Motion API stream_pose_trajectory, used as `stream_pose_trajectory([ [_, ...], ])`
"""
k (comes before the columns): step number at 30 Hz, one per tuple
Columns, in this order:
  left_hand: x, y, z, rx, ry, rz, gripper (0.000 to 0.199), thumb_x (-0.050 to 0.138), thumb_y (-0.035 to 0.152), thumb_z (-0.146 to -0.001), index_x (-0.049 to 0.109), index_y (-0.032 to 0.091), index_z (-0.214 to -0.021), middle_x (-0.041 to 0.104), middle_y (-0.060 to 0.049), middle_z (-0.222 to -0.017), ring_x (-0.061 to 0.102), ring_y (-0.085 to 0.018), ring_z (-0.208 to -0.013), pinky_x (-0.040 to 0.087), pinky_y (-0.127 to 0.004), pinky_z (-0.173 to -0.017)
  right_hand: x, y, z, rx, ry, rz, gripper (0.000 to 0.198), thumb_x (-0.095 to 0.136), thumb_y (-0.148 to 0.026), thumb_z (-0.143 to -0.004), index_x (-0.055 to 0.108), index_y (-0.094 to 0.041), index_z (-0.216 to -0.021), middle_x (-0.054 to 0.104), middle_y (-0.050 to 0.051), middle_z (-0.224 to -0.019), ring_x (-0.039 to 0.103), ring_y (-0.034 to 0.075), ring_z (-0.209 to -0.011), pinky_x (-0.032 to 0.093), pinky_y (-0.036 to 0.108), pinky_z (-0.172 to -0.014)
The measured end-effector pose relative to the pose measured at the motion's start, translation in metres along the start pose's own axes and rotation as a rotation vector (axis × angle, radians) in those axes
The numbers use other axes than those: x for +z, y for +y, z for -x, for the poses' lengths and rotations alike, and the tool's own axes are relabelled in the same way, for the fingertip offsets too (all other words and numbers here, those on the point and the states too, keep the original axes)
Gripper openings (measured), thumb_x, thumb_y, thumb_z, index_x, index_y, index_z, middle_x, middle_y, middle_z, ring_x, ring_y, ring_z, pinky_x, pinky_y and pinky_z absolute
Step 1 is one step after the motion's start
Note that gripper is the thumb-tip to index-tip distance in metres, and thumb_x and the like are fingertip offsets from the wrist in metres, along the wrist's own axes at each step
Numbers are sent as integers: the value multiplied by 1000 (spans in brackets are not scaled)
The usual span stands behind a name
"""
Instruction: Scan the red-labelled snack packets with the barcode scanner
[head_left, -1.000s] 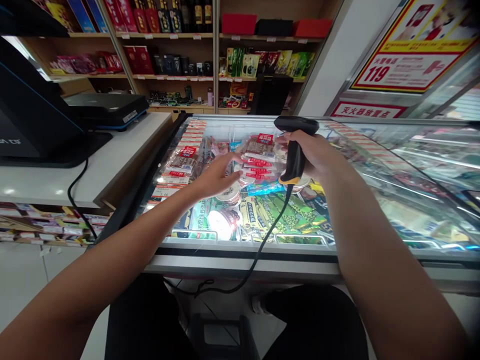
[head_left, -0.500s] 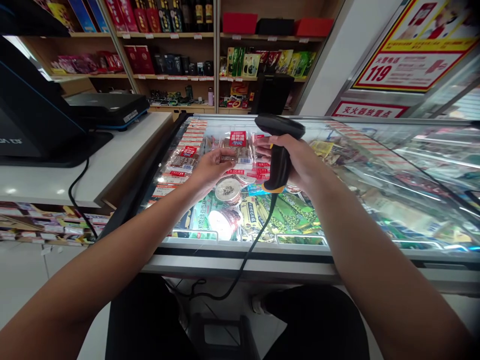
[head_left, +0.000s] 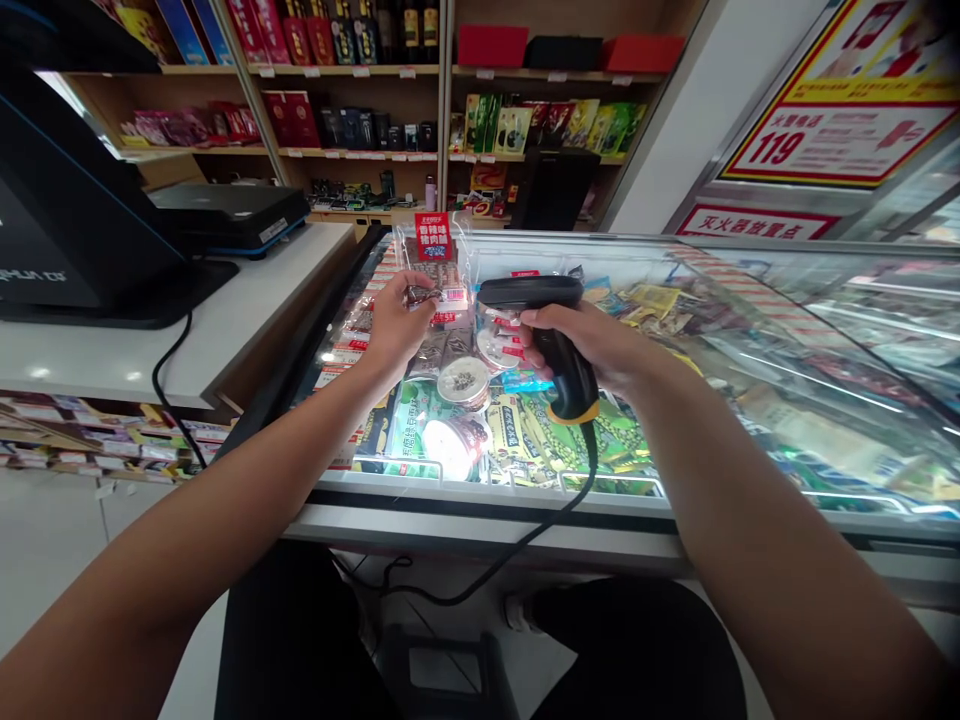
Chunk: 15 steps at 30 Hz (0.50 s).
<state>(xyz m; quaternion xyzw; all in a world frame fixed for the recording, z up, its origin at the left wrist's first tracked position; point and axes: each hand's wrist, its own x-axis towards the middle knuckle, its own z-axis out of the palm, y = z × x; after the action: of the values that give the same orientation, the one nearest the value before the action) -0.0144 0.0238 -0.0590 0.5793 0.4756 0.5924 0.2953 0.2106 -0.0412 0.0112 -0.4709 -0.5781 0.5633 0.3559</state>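
Observation:
My left hand is closed on the lower left part of a clear snack packet with a red label, held upright above the freezer's glass top. A white barcode label shows beside my fingertips. In my right hand is a black barcode scanner, gripped round its handle. The scanner's head points left at the packet, a short gap apart. Its cable hangs from the handle and loops below the freezer's front edge. Some fingers of my right hand are hidden behind the handle.
Beneath the glass lie round tubs and green packets. A counter with a dark screen stand and a flat black device stands left. Stocked shelves line the back.
My left hand has lifted the snack packet up and to the left, now upright. The scanner has turned from tilted to level, its head lower and facing the packet.

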Motion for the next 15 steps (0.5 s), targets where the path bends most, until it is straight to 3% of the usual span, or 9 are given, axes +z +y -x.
stream_pose_trajectory([
  [5,1,0,0,-15,8,25,18,65,12,-80,61,23,-94,62,-1,-88,54,-14,-75,42,-26,-62,0,-2,3,-6,-3,12,24,68,-32,-87,61,-19,-68,57,5,-62,51,14,-54,46,25,-46],
  [15,-1,2,-1,-5,31,32,20,64,8,-79,58,23,-91,62,-1,-90,59,-16,-83,49,-28,-72,-1,-1,3,3,-27,-5,27,69,-35,-87,60,-19,-68,56,5,-62,50,13,-51,45,26,-47],
])
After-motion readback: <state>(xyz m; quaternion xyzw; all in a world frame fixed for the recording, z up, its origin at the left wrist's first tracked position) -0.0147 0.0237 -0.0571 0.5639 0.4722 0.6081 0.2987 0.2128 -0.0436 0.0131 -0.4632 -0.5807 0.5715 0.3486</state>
